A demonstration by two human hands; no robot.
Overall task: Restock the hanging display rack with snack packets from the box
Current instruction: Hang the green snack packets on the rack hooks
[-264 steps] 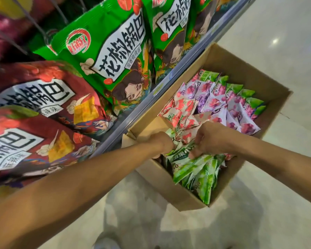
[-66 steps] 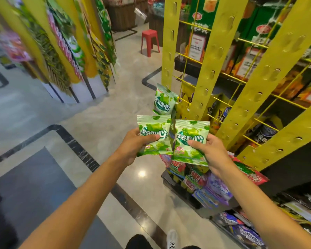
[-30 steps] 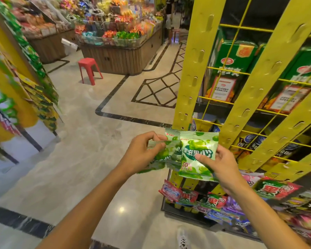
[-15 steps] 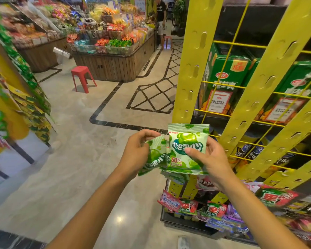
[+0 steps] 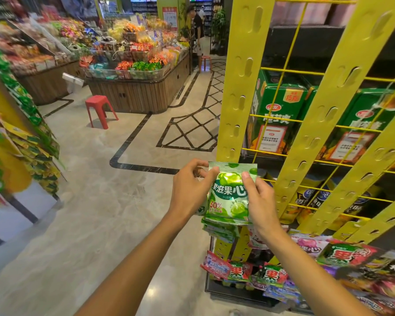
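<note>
hands: left hand [image 5: 189, 190] and right hand [image 5: 260, 201] both pinch a green packet [image 5: 230, 195]
done: lower hooks filled
left: yellow rack [image 5: 244, 87] strips above bare

Single view only, head-worn, wide-angle; straight lines are bowed toward the frame edges. The scene is looked at forward and slightly down from standing height. Both forearms are seen entering from the bottom edge, the hands [image 5: 226, 195] met close before the lens at centre. The yellow hanging rack [image 5: 242, 87] is taken near on the right; the shop floor [image 5: 89, 213] and a far snack counter [image 5: 137, 92] fill the left. No second view is given for overlap.
</note>
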